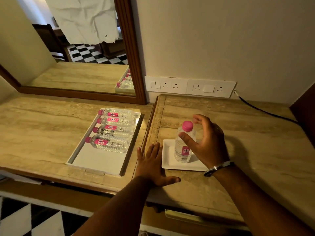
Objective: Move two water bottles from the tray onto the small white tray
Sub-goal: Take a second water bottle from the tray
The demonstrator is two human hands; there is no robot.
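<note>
One clear water bottle with a pink cap (183, 147) stands upright on the small white tray (170, 163), on the raised right-hand counter. My right hand (207, 142) curls loosely around the bottle's upper part, fingers spread; the thumb lies at its shoulder and the other fingers are off the cap. My left hand (153, 165) rests flat, palm down, on the counter at the small tray's left edge. On the lower left counter, the large white tray (100, 160) holds several more pink-capped bottles (110, 132) lying on their sides in its far half.
A wood-framed mirror (81, 48) leans on the wall behind the large tray. Wall sockets (189, 86) sit behind the right counter, and a black cable (265, 110) runs along its back. A step edge (150, 132) separates the two counters.
</note>
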